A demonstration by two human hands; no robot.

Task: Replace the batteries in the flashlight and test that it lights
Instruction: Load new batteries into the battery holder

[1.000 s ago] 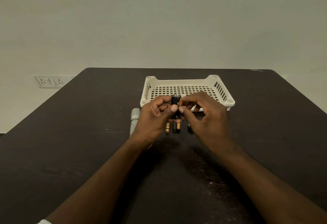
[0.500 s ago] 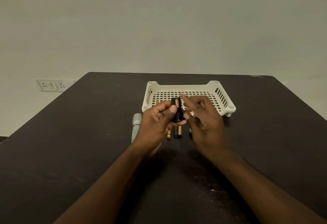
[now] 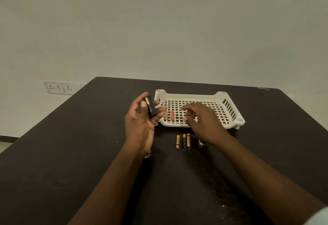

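My left hand [image 3: 140, 123] is shut on a black battery holder [image 3: 152, 108] with a gold-and-black battery showing in its slot, held up just left of the basket. My right hand [image 3: 202, 120] hovers over the white basket's [image 3: 230, 108] front part, fingers loosely curled, nothing seen in them. Two batteries [image 3: 169, 115] lie in the basket's front left corner. Three gold-and-black batteries [image 3: 183, 141] lie side by side on the table in front of the basket. A metal flashlight cap [image 3: 202, 143] peeks out under my right wrist. The flashlight body [image 3: 147, 155] is almost fully hidden under my left wrist.
The dark table [image 3: 71, 153] carries everything; its far edge runs just behind the basket. A wall socket panel [image 3: 59, 87] sits on the wall at the left, beyond the table.
My hands have come apart: the left carried the holder to the left, the right went right over the basket. Two batteries in the basket show now. The view has tilted.
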